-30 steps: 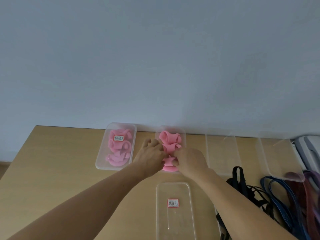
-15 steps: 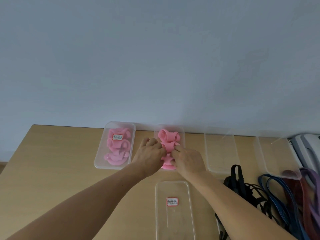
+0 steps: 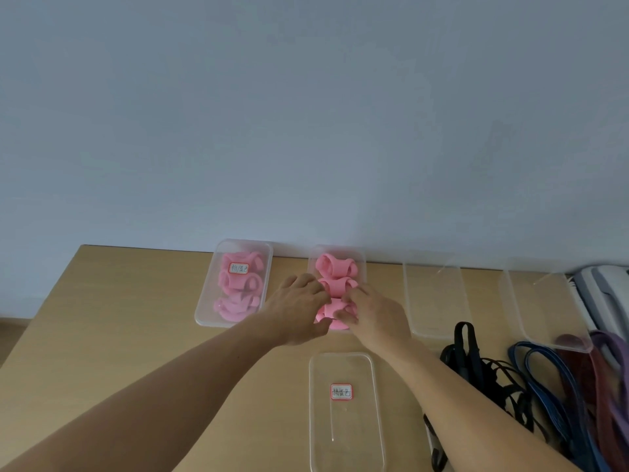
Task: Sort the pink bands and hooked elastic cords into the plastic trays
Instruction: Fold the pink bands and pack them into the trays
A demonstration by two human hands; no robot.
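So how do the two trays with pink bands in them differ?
The left tray carries a red-edged label and its bands look pale and hazy; nobody touches it. The middle tray shows no label, its bands look vivid, and the left hand and right hand grip them. Both are clear plastic.

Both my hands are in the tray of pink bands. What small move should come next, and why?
Probably press the nearest pink band down into the clear plastic tray. The left hand and right hand both pinch it at the tray's near end, and the labelled clear lid lies ready in front.
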